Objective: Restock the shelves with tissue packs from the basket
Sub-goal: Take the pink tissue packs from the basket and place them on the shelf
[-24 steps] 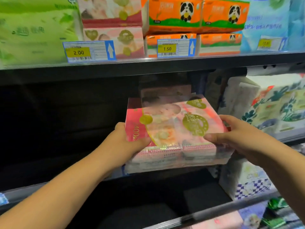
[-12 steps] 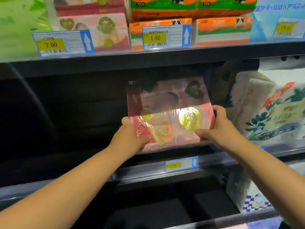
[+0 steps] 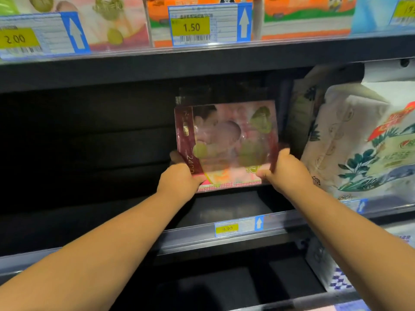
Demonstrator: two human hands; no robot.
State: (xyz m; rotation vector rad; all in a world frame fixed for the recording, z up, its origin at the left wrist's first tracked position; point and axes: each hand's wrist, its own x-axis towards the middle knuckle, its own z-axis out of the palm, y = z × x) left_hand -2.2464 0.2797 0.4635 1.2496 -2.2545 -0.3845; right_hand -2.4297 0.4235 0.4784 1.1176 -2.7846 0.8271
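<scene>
A pink and red tissue pack (image 3: 226, 140) in clear wrap stands tilted up inside the dark middle shelf (image 3: 238, 230), its printed face towards me. My left hand (image 3: 179, 179) grips its lower left corner. My right hand (image 3: 285, 169) grips its lower right corner. Both arms reach deep into the shelf. The pack's bottom edge sits low near the shelf floor; I cannot tell whether it touches. The basket is out of view.
A large white pack with leaf print (image 3: 359, 142) stands right beside the held pack. The upper shelf carries pink packs (image 3: 112, 21) and orange panda packs (image 3: 303, 16) behind price tags. A dark gap lies left of the held pack. A white-and-blue pack (image 3: 325, 265) sits on the lower shelf.
Both hands have pushed the tissue pack forward and deeper into the middle shelf, tipping it from flat to nearly upright. My view has moved closer to the shelf.
</scene>
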